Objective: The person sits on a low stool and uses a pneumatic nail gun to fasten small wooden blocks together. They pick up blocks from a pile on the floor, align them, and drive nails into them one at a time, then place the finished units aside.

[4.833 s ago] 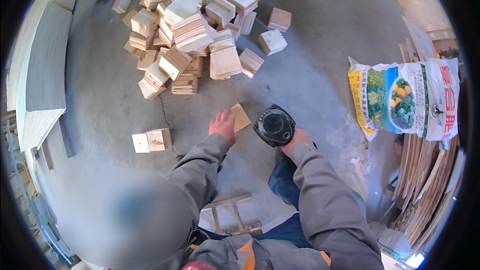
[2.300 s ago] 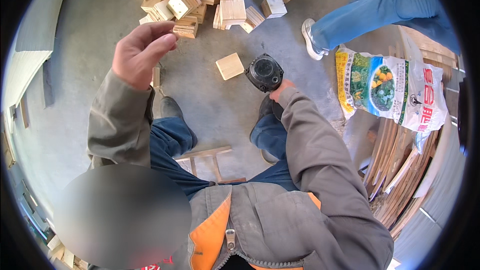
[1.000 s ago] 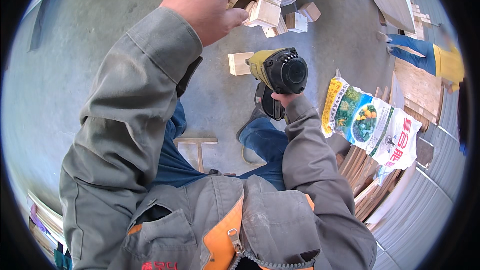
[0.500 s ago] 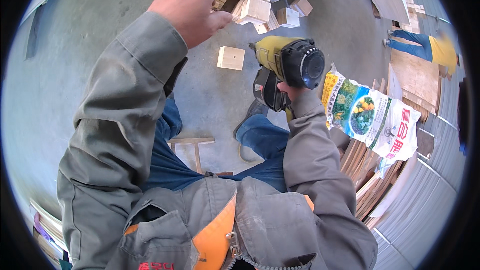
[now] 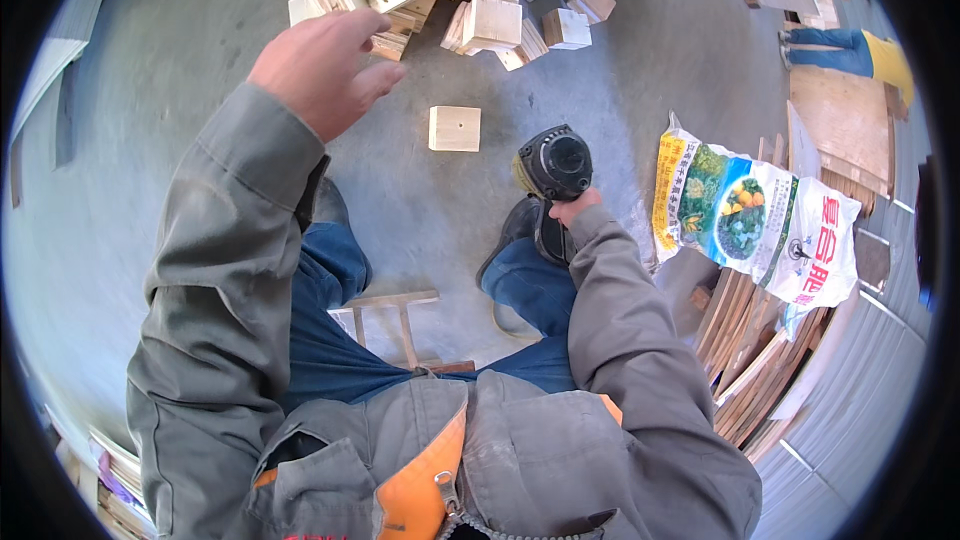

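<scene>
**Block Lay Between Pile and Shoes**

Block and pile lay on the floor, the pile farther ahead. The left hand hung left of the block; the right hand held the tool to its right. Farther right lay the sack, planks on its near side. A frame lay between the legs.

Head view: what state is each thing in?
Left grip, bare hand: open, nothing visible inside.
Black-and-yellow handheld tool: held, not set down.
Right grip, bare hand: closed around the tool.
Heap of pale wooden blocks: jumbled, partly out of view.
Single pale boxy wooden block: lying apart from the heap.
White printed plastic sack: lying down, creased.
Long thin wooden strips: piled lengthwise.
</scene>
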The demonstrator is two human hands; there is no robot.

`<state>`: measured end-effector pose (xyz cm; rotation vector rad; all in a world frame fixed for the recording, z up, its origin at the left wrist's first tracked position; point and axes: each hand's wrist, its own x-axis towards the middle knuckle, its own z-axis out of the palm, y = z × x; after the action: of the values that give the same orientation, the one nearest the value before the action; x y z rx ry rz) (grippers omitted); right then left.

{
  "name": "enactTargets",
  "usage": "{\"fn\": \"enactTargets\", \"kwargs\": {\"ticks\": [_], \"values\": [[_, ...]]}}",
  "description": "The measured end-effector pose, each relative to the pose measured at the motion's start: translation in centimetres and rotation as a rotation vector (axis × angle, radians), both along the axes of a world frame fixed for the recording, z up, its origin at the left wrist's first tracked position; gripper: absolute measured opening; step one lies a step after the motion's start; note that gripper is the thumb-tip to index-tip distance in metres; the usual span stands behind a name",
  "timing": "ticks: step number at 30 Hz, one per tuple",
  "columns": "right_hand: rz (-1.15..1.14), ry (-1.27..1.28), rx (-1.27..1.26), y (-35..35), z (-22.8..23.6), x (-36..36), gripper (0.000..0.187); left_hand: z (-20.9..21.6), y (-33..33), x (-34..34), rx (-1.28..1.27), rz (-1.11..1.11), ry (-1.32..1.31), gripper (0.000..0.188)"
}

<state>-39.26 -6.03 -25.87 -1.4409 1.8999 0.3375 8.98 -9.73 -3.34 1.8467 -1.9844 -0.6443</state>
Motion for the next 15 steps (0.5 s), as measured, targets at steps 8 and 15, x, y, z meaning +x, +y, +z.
{"fn": "enactTargets", "kwargs": {"ticks": [8,15], "values": [[0.153,0.076,-0.142,0.1,0.0,1.3,0.03,-6.0,0.0,-1.5,0.307,-0.056,-0.126,0.051],[0.034,0.087,-0.043,-0.6,0.8,2.6,0.027,-18.9,1.3,-4.6,0.581,-0.179,-0.349,0.059]]}}
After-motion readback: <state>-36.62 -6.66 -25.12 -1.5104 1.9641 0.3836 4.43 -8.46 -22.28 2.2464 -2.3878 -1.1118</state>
